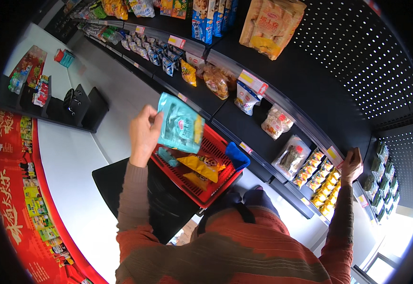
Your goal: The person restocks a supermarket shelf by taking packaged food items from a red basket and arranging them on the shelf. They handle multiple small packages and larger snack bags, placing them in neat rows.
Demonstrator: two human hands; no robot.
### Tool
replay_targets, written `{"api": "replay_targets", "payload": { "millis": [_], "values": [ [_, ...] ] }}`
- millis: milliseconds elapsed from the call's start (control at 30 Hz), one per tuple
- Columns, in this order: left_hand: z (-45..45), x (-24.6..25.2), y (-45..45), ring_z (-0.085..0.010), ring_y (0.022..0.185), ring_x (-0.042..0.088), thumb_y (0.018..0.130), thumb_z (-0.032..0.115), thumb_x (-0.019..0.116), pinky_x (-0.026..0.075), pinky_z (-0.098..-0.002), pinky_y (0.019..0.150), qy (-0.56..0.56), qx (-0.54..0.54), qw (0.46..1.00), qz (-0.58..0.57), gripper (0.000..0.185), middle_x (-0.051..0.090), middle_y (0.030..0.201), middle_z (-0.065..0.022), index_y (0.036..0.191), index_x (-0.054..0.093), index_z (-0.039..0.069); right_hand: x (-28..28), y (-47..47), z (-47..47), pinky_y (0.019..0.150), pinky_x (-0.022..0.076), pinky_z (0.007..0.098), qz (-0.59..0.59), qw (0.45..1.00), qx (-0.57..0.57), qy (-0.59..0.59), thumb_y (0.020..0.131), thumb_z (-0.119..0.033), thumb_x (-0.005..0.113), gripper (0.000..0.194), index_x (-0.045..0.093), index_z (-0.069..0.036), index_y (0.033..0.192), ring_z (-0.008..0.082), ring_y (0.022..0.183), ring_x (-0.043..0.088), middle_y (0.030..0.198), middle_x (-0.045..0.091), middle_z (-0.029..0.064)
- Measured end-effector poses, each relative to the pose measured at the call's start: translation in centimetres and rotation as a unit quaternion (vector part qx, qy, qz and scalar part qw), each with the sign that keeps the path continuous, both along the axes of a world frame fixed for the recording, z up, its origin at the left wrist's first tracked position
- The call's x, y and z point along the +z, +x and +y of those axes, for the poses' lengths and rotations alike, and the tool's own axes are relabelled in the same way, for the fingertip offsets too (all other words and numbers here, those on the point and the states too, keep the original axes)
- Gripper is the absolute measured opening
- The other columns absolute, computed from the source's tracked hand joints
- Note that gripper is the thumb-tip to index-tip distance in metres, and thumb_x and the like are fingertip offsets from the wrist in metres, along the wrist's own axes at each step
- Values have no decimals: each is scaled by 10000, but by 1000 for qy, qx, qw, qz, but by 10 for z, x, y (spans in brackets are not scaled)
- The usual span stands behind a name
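Pinched at its upper left edge, a teal snack pouch (180, 124) hangs from my left hand (145, 133) above a red plastic shopping basket (206, 198). The basket holds yellow snack bags (203, 166) and a small teal packet (168, 157). A blue cloth or pouch (237, 156) lies over its right rim. The basket sits by a black tabletop (121, 181). My right hand (352, 165) is curled at the shelf's front edge, by the clear price-label rail (288, 117); its fingers are partly hidden, and no item shows in it.
Black store shelves hold a large brown snack bag (271, 26), blue biscuit boxes (210, 17), a clear box of dark food (291, 158) and rows of small yellow packets (325, 193). Dark green packets (382, 177) hang at right. A red printed display (12, 198) stands at left.
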State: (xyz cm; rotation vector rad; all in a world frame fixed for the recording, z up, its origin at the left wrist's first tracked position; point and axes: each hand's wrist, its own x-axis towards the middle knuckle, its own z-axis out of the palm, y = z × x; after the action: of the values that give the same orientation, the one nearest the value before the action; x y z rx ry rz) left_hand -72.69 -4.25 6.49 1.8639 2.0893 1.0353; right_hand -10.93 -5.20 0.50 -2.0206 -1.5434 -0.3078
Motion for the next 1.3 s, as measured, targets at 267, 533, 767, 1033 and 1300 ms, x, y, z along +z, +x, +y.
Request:
{"api": "replay_targets", "payload": {
  "millis": [267,533,767,1033,1300],
  "values": [
    [-32,-219,-61,-303,686,660,874,140,690,504,-399,650,-45,217,972,-82,172,648,717,-142,837,577,17,1,2,1,543,443,397,-20,1000,19,7,933,-239,549,202,556,-85,803,321,557,541,666,542,139],
    [-41,-357,-89,-387,847,677,868,230,627,524,-484,724,-135,342,922,-122,245,693,866,-201,859,626,-15,-2,8,2,517,402,385,-36,999,18,9,958,-234,523,233,536,-78,785,280,520,484,638,487,138],
    [-33,-351,-94,-379,956,665,822,344,741,540,-493,786,-482,199,826,216,346,674,963,-193,916,655,22,-3,9,2,524,423,410,-51,998,29,20,957,-220,514,227,535,-73,786,346,548,527,657,517,167],
    [46,-226,-39,-320,885,640,892,154,692,526,-413,749,32,223,958,-175,223,614,1001,-151,1023,605,-4,0,-3,0,515,418,387,2,999,7,40,910,-197,551,220,488,-54,755,344,534,499,651,507,172],
    [187,18,116,-178,936,638,930,86,670,543,-287,749,261,-196,935,-143,251,635,1021,-85,1175,620,58,9,-13,-1,552,424,428,13,1000,0,26,848,-163,572,214,442,-52,720,362,583,533,643,485,147]
  ]
}}
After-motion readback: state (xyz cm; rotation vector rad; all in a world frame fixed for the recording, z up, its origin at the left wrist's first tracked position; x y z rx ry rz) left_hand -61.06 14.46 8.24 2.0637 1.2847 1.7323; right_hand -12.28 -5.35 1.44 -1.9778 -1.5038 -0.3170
